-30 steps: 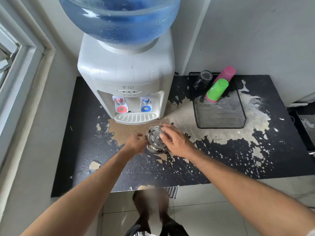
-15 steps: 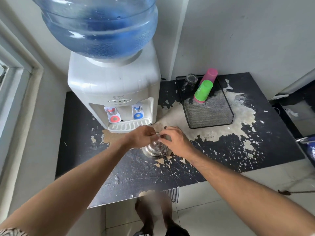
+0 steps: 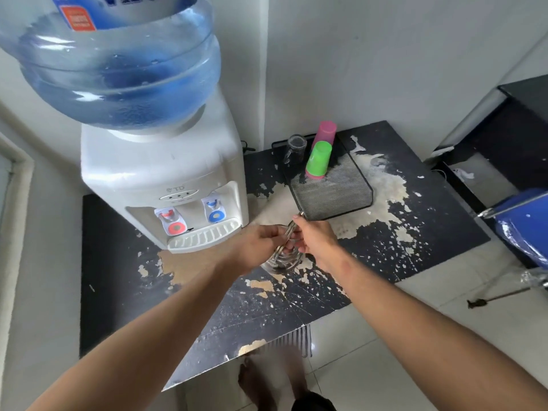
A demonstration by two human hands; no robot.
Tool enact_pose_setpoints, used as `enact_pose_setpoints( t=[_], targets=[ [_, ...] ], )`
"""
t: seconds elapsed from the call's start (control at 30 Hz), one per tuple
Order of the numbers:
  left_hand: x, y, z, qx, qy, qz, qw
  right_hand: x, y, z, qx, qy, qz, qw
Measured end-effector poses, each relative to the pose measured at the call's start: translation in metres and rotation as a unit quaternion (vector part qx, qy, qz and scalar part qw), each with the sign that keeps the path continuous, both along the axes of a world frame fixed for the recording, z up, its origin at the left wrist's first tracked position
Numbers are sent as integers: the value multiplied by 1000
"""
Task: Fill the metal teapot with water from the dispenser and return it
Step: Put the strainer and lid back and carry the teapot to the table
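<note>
Two bare forearms are reaching forward from the bottom of the view over a tiled floor [image 3: 370, 336] and onto a black table [image 3: 118, 277] whose surface is peeling in pale patches. The left hand [image 3: 258, 247] and the right hand [image 3: 314, 241] are meeting over the metal teapot [image 3: 281, 259], which is sitting on the table directly beneath them. Both hands are curling their fingers around the teapot's thin wire handle [image 3: 289, 232], which is standing up between them; the left is gripping it from one side and the right is pinching it near its upper end. Most of the teapot's body is hidden under the hands, so only its shiny lower curve is showing.

Just beyond the left hand, the white water dispenser [image 3: 160, 173] is standing on the table, its drip tray [image 3: 204, 235] lying close to the left knuckles. Above the tray, a red tap [image 3: 172, 221] and a blue tap [image 3: 215, 210] are sitting side by side. A big blue water bottle [image 3: 118, 69] is resting upside down on top.

Just beyond the right hand, a black mesh tray [image 3: 335, 191] is lying on the table. At its far end a green cup [image 3: 318, 157], a pink cup [image 3: 326, 132] and a small clear glass [image 3: 295, 146] are standing. Well off to the right, something blue [image 3: 525, 226] is partly showing at the edge.
</note>
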State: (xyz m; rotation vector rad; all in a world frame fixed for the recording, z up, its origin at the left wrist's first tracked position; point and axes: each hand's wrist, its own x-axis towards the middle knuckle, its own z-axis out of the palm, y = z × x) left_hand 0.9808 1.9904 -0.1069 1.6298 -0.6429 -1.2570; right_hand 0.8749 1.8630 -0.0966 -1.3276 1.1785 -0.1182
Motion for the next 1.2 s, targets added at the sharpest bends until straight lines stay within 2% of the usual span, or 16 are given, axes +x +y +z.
enact_pose_setpoints(
  t=[0.07,0.17,0.6,0.73,0.97,1.17,1.2],
  targets=[
    [-12,-9,7,-17,-1,-27,999,-5,-4,4,50,-10,-37,998],
    [-27,-27,12,-32,-21,-64,997,-19,-15,5,74,-34,-109,991],
    [-115,-129,27,-45,-33,-124,991,-122,-86,22,-8,-59,-192,980],
    [-167,-167,34,-48,-25,-141,989,-177,-121,24,-34,-62,-221,973],
    [-277,-245,50,-63,-42,-166,983,-296,-192,34,-24,-112,-247,962],
    [-357,-313,71,-81,-58,-178,979,-384,-251,61,-36,-130,-265,955],
    [-390,-338,76,-91,-57,-191,976,-418,-272,69,-38,-133,-286,948]
  ],
)
